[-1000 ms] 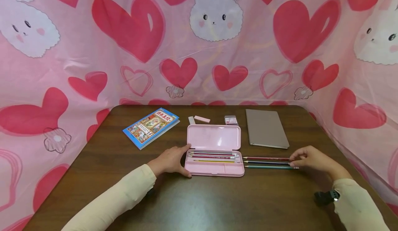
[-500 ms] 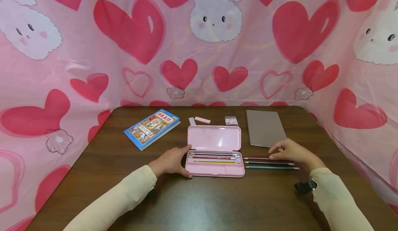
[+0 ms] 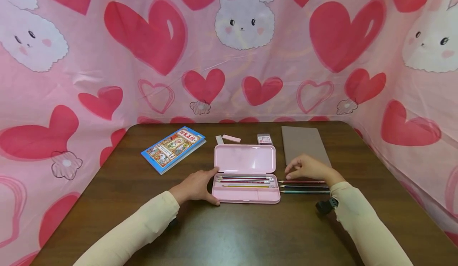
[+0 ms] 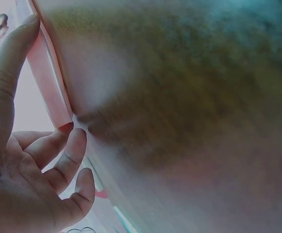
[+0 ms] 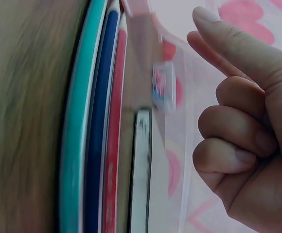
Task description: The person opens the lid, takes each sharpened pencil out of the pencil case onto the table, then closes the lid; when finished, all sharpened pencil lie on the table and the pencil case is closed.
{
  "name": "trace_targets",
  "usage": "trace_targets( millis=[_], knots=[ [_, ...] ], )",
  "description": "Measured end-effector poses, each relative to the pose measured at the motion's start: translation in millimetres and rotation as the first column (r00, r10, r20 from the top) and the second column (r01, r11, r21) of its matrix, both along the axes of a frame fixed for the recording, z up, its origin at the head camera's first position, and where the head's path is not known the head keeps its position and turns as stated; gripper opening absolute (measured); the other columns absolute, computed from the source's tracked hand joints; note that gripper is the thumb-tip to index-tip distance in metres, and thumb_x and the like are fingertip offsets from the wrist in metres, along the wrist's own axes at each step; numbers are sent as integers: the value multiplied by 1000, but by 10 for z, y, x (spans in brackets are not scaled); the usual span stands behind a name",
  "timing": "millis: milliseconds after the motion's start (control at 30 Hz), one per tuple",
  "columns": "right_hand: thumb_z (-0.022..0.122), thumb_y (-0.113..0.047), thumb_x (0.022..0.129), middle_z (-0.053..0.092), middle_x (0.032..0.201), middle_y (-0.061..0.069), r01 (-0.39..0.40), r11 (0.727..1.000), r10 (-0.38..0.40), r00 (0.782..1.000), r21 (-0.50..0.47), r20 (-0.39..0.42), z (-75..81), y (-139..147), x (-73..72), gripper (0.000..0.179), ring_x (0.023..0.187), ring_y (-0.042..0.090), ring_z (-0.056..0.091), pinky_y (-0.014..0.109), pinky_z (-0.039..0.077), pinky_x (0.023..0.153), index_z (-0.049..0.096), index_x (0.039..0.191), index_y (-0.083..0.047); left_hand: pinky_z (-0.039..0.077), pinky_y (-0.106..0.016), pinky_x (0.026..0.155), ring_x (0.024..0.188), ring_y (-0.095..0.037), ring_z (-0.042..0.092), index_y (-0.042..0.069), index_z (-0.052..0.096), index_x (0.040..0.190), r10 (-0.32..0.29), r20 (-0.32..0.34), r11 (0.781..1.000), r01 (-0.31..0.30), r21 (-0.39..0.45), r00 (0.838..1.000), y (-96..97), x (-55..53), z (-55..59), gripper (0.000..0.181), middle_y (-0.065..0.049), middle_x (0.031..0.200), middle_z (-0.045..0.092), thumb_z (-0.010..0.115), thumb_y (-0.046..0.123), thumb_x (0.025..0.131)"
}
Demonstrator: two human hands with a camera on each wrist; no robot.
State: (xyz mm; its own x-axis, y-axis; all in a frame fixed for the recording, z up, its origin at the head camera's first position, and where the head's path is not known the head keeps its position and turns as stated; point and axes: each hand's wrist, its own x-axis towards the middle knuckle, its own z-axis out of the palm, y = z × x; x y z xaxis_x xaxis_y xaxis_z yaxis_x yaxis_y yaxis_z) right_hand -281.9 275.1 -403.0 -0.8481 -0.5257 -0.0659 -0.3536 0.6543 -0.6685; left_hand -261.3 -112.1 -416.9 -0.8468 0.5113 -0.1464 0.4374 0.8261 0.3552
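My left hand [image 3: 195, 185] holds the left end of an open pink pencil case [image 3: 234, 196]; the thumb [image 4: 19, 46] is on the front edge and the fingers are at the far side. Several pencils [image 3: 247, 181] lie in its long back compartment. Right of the case, three pencils lie side by side: red [image 5: 115, 97], dark blue [image 5: 101, 107] and teal [image 5: 78, 121]. My right hand [image 3: 309, 168] hovers above them with nothing in it. Its thumb and index finger [image 5: 216, 53] reach forward while the other fingers are curled in.
Behind the case are a clear-and-white eraser [image 3: 264, 139], a pink block [image 3: 231, 138] and a white one [image 3: 219, 140]. A blue-covered book [image 3: 174, 148] lies back left, a grey-brown notebook [image 3: 304, 142] back right, partly behind my right hand. A heart-patterned curtain surrounds the brown table [image 3: 229, 234].
My right hand has moved left along the three pencils, from their far right ends toward the case, rising a little off them. The left hand has stayed on the case.
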Motion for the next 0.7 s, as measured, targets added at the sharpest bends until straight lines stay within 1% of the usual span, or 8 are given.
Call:
trace_targets(
  millis=[100, 233, 333, 433, 567, 700],
  knots=[
    [74, -19, 77, 40, 55, -9, -55, 998, 55, 998, -7, 1, 12, -149, -32, 14, 51, 2, 34, 20, 28, 48, 72, 86, -8, 42, -49, 95, 113, -32, 53, 12, 36, 142, 0, 2, 1000, 0, 3, 1000, -4, 2, -3, 106, -14, 130, 55, 80, 58, 57],
    [75, -18, 77, 41, 55, -9, -131, 991, 131, 991, 10, 9, -3, -332, -69, 15, 50, 3, 35, 19, 28, 47, 73, 87, -7, 42, -49, 95, 113, -31, 53, 12, 36, 142, 0, 4, 1000, 0, 4, 1000, -12, -3, -13, 106, -14, 130, 54, 80, 58, 57],
    [75, -18, 76, 47, 56, -9, -169, 985, 168, 985, 36, 35, -39, -446, -96, 14, 51, 3, 38, 18, 30, 48, 74, 85, -8, 42, -48, 95, 113, -31, 53, 11, 37, 142, 0, 7, 1000, 0, 4, 1000, -15, -8, -15, 106, -13, 130, 54, 80, 58, 57],
    [75, -16, 76, 52, 57, -7, -208, 977, 205, 977, 57, 50, -74, -521, -115, 9, 53, 3, 41, 19, 33, 49, 73, 80, -8, 42, -48, 96, 112, -30, 53, 11, 37, 142, -1, 13, 1000, 1, 5, 1000, -15, -12, -20, 106, -13, 130, 54, 79, 58, 57],
    [74, -10, 76, 55, 57, -5, -240, 968, 237, 970, 75, 55, -98, -568, -115, 5, 53, 2, 44, 18, 36, 49, 72, 74, -6, 42, -48, 96, 112, -30, 53, 12, 36, 142, -2, 18, 1000, 2, 5, 1000, -14, -18, -29, 106, -13, 130, 54, 79, 59, 57],
    [74, -7, 75, 56, 57, -6, -238, 967, 235, 971, 91, 47, -86, -589, -98, 5, 53, 0, 44, 17, 37, 49, 71, 72, -4, 42, -47, 96, 113, -30, 53, 12, 36, 142, -5, 9, 1000, 5, 3, 1000, -14, -24, -24, 107, -13, 131, 54, 79, 60, 57]
  ],
)
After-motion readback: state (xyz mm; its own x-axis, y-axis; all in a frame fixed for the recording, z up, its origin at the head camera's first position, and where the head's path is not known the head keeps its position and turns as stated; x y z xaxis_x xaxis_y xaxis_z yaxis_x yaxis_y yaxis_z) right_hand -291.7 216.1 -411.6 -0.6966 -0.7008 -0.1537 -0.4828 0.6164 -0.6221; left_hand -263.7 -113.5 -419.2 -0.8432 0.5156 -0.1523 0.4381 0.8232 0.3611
